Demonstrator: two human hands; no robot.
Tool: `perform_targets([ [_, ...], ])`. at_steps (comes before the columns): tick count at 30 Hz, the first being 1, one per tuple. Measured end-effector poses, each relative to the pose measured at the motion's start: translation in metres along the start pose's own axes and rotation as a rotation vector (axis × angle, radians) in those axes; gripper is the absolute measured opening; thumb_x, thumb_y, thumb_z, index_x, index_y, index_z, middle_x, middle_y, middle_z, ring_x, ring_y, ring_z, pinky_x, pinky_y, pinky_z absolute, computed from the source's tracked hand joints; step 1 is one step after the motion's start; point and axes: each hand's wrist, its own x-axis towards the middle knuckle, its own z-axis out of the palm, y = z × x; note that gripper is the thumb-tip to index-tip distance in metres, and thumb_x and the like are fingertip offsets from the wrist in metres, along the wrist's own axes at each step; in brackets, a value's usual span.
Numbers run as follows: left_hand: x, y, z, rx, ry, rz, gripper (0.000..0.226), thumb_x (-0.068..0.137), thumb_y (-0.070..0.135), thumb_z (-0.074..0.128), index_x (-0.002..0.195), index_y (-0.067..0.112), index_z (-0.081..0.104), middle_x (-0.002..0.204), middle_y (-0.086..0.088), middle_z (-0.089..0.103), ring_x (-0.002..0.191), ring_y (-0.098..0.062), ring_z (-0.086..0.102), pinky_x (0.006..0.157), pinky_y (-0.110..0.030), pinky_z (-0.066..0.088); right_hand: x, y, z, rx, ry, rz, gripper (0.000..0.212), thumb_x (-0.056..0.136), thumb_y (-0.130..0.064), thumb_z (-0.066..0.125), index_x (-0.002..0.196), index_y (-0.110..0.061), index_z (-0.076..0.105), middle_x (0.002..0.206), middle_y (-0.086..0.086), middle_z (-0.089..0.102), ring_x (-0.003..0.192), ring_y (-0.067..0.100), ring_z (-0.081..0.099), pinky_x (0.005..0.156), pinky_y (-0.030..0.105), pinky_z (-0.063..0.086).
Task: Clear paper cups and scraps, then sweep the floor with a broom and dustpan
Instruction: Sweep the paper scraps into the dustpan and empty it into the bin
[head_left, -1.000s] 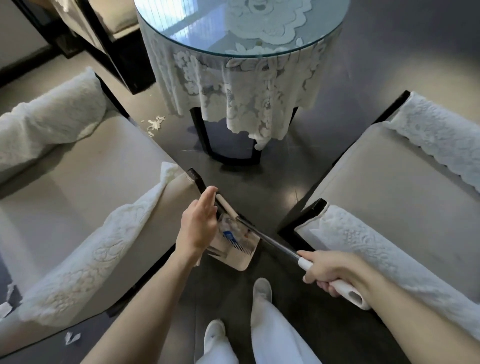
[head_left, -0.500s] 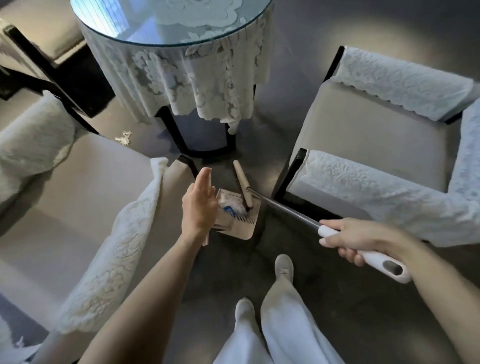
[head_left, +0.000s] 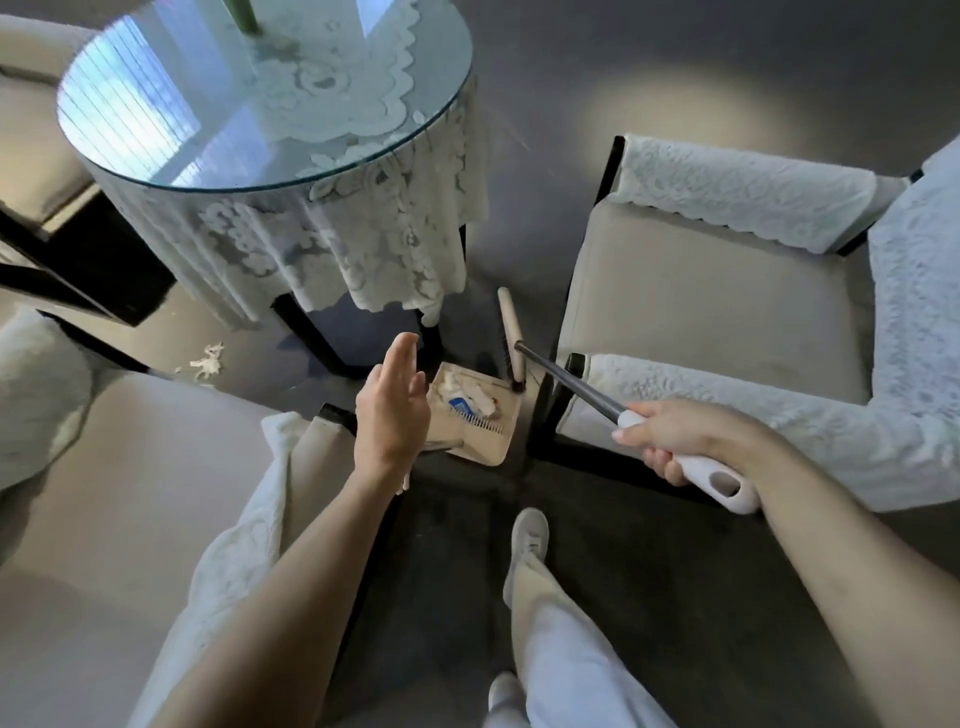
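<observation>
A beige dustpan (head_left: 483, 441) stands on the dark floor between two armchairs, holding white paper scraps and a blue-and-white piece. Its metal handle runs toward my left hand (head_left: 389, 410), which hovers above it with fingers straight and holds nothing. My right hand (head_left: 670, 436) grips the white end of the broom handle (head_left: 571, 384). The beige broom head (head_left: 511, 332) rests on the floor just beyond the dustpan's far right corner. Loose white paper scraps (head_left: 208, 361) lie on the floor left of the table leg.
A round glass-topped table (head_left: 260, 104) with a lace cloth stands ahead. A beige armchair (head_left: 717, 322) with lace covers is at right, another armchair (head_left: 130, 493) at left. My feet in white shoes (head_left: 530, 535) stand on the floor (head_left: 597, 78) between them.
The view has swung right and upward. My left hand has lifted off the dustpan handle and its fingers have spread. The broom head has shifted to the dustpan's far right side.
</observation>
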Motion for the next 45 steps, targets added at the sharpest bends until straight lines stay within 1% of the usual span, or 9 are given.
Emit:
perform_targets([
  [5,0.079,0.001,0.046,-0.005,-0.071,-0.013,0.043,0.091,-0.002,0.056,0.13,0.015,0.054,0.111,-0.013,0.066,0.108,-0.028,0.062,0.092,-0.031,0.046,0.051,-0.062,-0.039,-0.002,0.033,-0.006,0.045,0.096,-0.009,0.055,0.136,-0.023,0.045,0.044,-0.002,0.045,0.036,0.004,0.039,0.035,0.017,0.034],
  [11,0.177,0.022,0.097,0.009,-0.101,-0.034,0.045,0.092,0.0,0.057,0.134,0.015,0.053,0.117,-0.01,0.064,0.109,-0.019,0.06,0.088,-0.015,0.039,0.105,-0.146,-0.098,0.028,0.067,0.024,0.062,0.095,-0.009,0.058,0.148,-0.025,0.032,0.05,0.001,0.046,0.034,0.003,0.038,0.033,0.015,0.033],
  [14,0.228,0.037,0.115,0.012,-0.121,-0.019,0.045,0.092,0.002,0.056,0.135,0.016,0.052,0.114,-0.012,0.064,0.103,-0.023,0.06,0.087,-0.022,0.04,0.125,-0.191,-0.128,0.066,0.047,0.019,0.06,0.095,-0.008,0.056,0.148,-0.025,0.033,0.041,-0.002,0.044,0.032,0.004,0.037,0.032,0.014,0.031],
  [18,0.309,0.046,0.145,0.027,-0.128,-0.008,0.047,0.091,0.002,0.058,0.135,0.019,0.052,0.11,-0.008,0.064,0.092,-0.008,0.052,0.079,-0.01,0.032,0.159,-0.258,-0.16,0.042,0.059,0.011,0.057,0.095,-0.007,0.056,0.146,-0.021,0.035,0.05,-0.001,0.04,0.032,0.004,0.035,0.032,0.013,0.03],
  [24,0.434,0.044,0.209,-0.027,-0.233,-0.021,0.05,0.094,0.005,0.052,0.139,0.025,0.046,0.121,-0.009,0.061,0.106,-0.02,0.057,0.087,-0.028,0.04,0.222,-0.356,-0.202,0.084,0.08,-0.032,0.064,0.095,-0.007,0.057,0.149,-0.025,0.029,0.045,-0.001,0.041,0.032,0.004,0.037,0.032,0.014,0.031],
  [27,0.494,0.051,0.241,-0.045,-0.292,-0.023,0.051,0.095,0.007,0.051,0.139,0.032,0.042,0.118,-0.003,0.058,0.099,-0.008,0.05,0.085,-0.027,0.04,0.254,-0.401,-0.226,0.108,0.095,-0.02,0.065,0.094,-0.008,0.059,0.149,-0.029,0.031,0.04,-0.003,0.043,0.033,0.005,0.037,0.033,0.015,0.032],
  [32,0.583,0.075,0.289,-0.039,-0.369,-0.022,0.051,0.094,0.009,0.047,0.13,0.043,0.036,0.102,0.005,0.051,0.088,-0.017,0.054,0.075,-0.033,0.043,0.292,-0.47,-0.271,0.13,0.113,-0.012,0.069,0.093,-0.009,0.061,0.15,-0.029,0.028,0.047,0.001,0.046,0.032,0.005,0.038,0.035,0.015,0.033],
  [35,0.638,0.082,0.321,-0.057,-0.351,-0.08,0.05,0.096,0.01,0.045,0.136,0.039,0.037,0.109,0.0,0.053,0.094,-0.021,0.054,0.084,-0.037,0.045,0.323,-0.514,-0.304,0.089,0.132,-0.008,0.071,0.093,-0.008,0.061,0.151,-0.028,0.026,0.059,0.003,0.044,0.033,0.006,0.038,0.035,0.015,0.033],
  [45,0.822,0.091,0.433,-0.025,-0.114,-0.19,0.046,0.093,0.003,0.052,0.136,0.019,0.047,0.107,-0.015,0.06,0.094,-0.031,0.057,0.079,-0.027,0.035,0.479,-0.671,-0.448,-0.097,0.061,0.021,0.074,0.091,-0.008,0.062,0.152,-0.026,0.023,0.051,0.001,0.043,0.035,0.007,0.038,0.036,0.015,0.034],
])
